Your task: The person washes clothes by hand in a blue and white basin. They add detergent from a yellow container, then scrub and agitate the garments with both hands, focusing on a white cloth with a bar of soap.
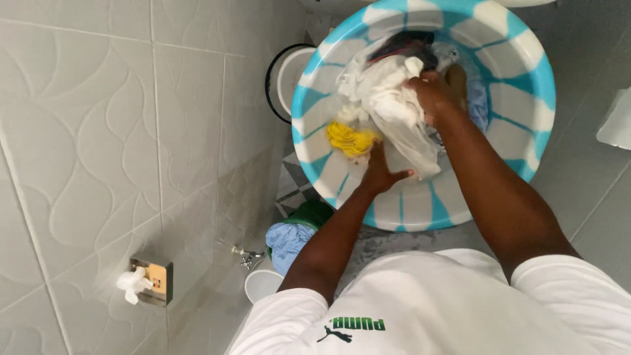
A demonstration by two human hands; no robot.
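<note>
- Here we judge the step in hand to be hand-washing: a white cloth point(394, 108) is being worked in a round blue-and-white basin point(526, 59) that sits on the floor at the far side of the scene.
- Our right hand point(430, 95) is clenched on a bunch of the white cloth, knuckles up, lifting it just above the other laundry; the rest of the cloth hangs down toward the near rim.
- Our left hand point(381, 172) lies flat with fingers spread and slack, pressing on the lower part of the same cloth against the basin's near wall; it grips nothing that we can see.
- Both arms reach forward and down from the white shirt point(427, 309), the right nearly straight, the left bent at the elbow.
- A yellow cloth point(348, 139) lies just left of the left hand, touching the white one; a dark garment point(407, 45) sits at the far side.
- As we judge it, the next move calls for a firm hold with both hands, so the cloth can be rubbed against itself.
- A blue cloth point(289, 240) rests on a green tub point(314, 212) outside the basin, near left, by the tiled wall point(98, 131).
</note>
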